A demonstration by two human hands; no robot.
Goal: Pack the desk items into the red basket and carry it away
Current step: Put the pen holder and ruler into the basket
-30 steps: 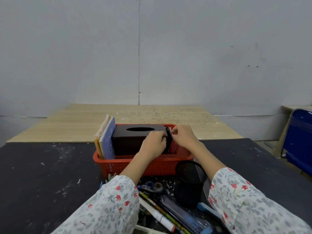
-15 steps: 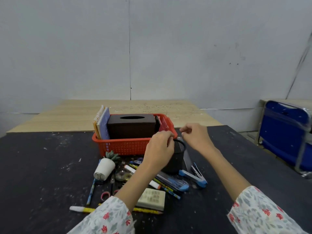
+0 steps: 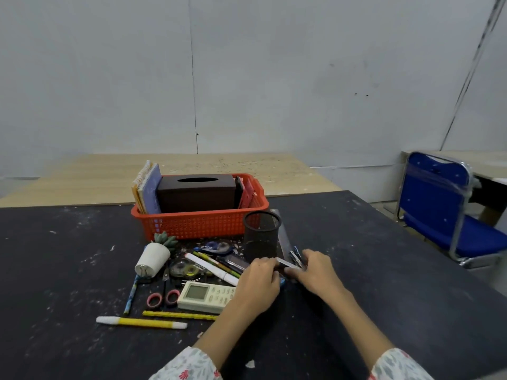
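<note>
Left hand (image 3: 259, 281) and right hand (image 3: 315, 270) meet, fingers curled.

Both hands meet over small items near the counter's (image 3: 356, 270) front; left hand (image 3: 258, 283) covers the right end of the remote (image 3: 205, 295) and the near ends of the pens. Right hand (image 3: 318, 272) hides most of a blue-and-grey object (image 3: 295, 256); what it is cannot be told. Thin pale strip (image 3: 284, 261) between the hands: blurred, unidentified. Tissue box (image 3: 196, 193) blocks the red basket (image 3: 197, 224) interior behind it. Sleeves cut off by bottom edge. Blue chair (image 3: 444, 204) cut by right edge.
</note>
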